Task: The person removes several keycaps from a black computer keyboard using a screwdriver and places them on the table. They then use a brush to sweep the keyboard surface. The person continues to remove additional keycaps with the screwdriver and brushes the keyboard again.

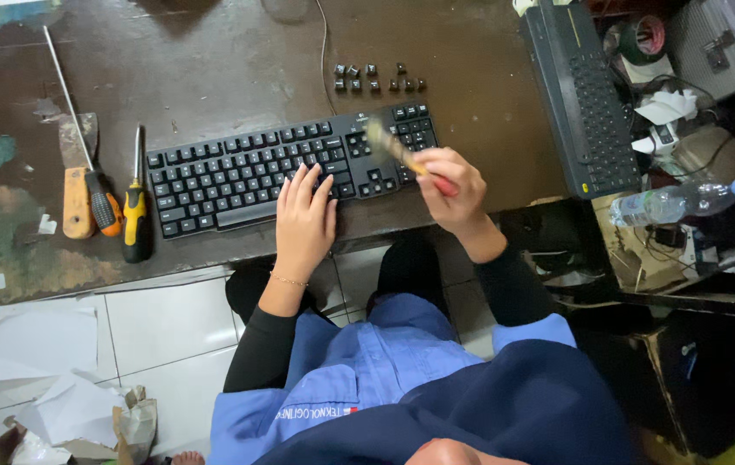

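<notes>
I see the dark worn table (212, 52) first, with the black keyboard (247, 172) lying slantwise along its near edge. My left hand (305, 220) rests flat on the keyboard's lower middle, fingers together and extended. My right hand (454, 189) hovers over the keyboard's right end, closed around a red-handled brush (393, 146) whose blurred bristles sit above the number pad. A second keyboard (583, 95) lies farther right. Loose keycaps (376, 77) sit just beyond the keyboard; two screwdrivers (126, 207) lie left.
</notes>
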